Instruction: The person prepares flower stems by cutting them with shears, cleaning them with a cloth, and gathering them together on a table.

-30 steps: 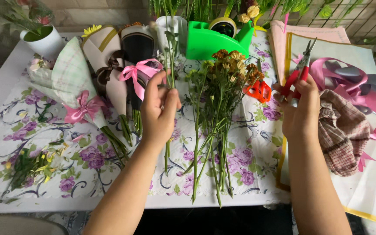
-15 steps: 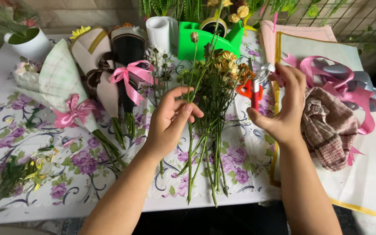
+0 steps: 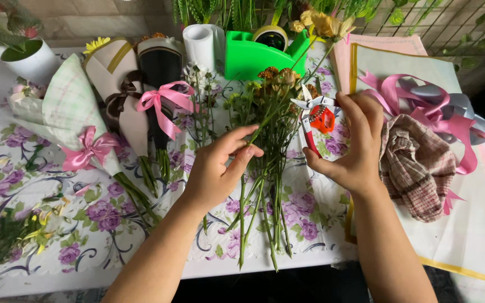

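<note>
At the centre of the frame I see my left hand (image 3: 220,171) with thumb and fingers pinched on one thin green stem of the loose flower bunch (image 3: 268,163), slender stalks topped with small orange and yellow heads, lying on the glossy purple-flowered tablecloth (image 3: 57,224). Just right of it my right hand (image 3: 355,148) is curled around red-handled metal snips (image 3: 315,115), blades pointing up. Right of that lie a crumpled checked cloth (image 3: 416,168) and satin pink ribbon (image 3: 422,106); upper left lie paper-wrapped bouquets (image 3: 85,106) tied with pink bows.
</note>
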